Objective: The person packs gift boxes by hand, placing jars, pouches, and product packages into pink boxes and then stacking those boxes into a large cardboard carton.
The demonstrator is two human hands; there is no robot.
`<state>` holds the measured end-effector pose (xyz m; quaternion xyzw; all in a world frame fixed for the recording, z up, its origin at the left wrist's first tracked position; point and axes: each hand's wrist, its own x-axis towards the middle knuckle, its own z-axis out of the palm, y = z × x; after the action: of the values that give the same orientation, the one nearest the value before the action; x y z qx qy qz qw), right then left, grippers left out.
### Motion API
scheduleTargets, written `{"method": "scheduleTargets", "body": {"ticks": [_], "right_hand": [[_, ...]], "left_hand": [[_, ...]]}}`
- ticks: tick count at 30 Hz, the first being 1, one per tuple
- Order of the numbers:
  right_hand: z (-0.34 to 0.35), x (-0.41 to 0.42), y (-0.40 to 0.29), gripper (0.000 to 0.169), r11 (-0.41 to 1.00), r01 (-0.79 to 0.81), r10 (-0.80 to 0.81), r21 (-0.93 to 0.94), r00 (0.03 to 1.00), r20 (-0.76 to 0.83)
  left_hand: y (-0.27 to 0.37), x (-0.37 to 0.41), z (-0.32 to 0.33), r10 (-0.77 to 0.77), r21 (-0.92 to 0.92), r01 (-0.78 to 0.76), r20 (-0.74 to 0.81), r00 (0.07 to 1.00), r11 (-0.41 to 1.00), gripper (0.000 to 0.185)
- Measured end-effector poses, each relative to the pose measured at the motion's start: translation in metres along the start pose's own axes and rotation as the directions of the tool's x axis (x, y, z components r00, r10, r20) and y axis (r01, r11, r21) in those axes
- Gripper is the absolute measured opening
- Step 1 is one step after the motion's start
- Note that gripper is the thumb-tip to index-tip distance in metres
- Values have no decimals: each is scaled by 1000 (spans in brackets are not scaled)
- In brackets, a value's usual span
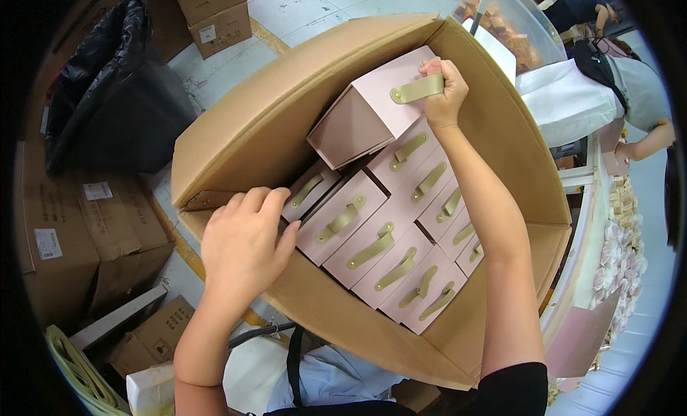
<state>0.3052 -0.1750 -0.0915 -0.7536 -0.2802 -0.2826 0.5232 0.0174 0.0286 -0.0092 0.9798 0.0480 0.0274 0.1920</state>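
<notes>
A large open cardboard carton [252,104] stands before me, holding pink boxes in rows, each with an olive-green strap handle. My right hand [446,94] grips the strap handle [416,89] of one pink box [351,123], which sits tilted and higher than the others near the carton's far corner. My left hand [244,233] rests at the carton's left edge, its fingers over the rim and the thumb extended inward beside a pink box [310,190]. Other pink boxes [343,217] stand upright below and to the right, their handles facing up.
A bin lined with a black bag [123,110] and stacked cardboard boxes [59,217] stand at the left. Further cartons [220,29] are at the top. On the right are a clear tub of small orange-brown pieces [504,34], a work table [579,255] and another person [585,94].
</notes>
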Motion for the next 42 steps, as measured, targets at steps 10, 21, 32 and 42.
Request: {"method": "scheduleTargets", "body": {"ticks": [10,21,32,42], "right_hand": [[-6,-47,84,18,842,338,203,-420,523,828],[-10,-126,3,36,867,200,300,-456,519,800],[-354,-194,-327,24,494,83,-464,-865,867,-182],[-581,-323,-380,38,-29,-655,436,-755,672,-599]], "left_hand": [[0,3,0,-3,49,2,24,1000,999,30],[-11,-4,13,19,16,-20,41,999,1000,25],[-34,-7,18,131,-95,-135,-50,990,986,19],[148,-69,46,448,-798,-468,-284,848,379,13]]}}
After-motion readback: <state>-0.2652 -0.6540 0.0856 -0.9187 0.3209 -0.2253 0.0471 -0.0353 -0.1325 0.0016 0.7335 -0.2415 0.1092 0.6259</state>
